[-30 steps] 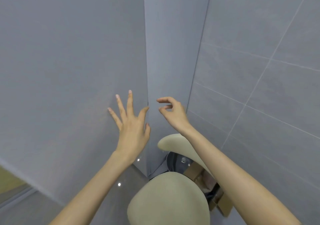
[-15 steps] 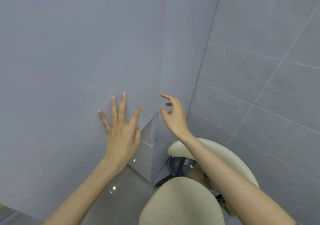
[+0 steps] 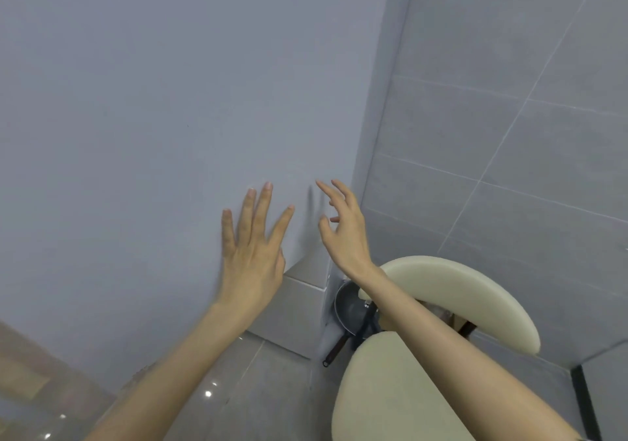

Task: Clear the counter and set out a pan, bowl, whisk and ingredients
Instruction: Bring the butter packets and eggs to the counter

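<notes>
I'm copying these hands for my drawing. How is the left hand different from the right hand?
The left hand has straight, spread fingers; the right hand has loosely bent fingers. The left hand shows its whole back, while the right hand is turned side-on. The right hand's arm passes over the cream chair back; the left hand's arm does not. Both are empty and reach toward the grey wall.

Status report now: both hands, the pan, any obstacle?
Left hand open, right hand open, both empty. Pan low in the corner, untouched. Chair stands in front of it.
</notes>
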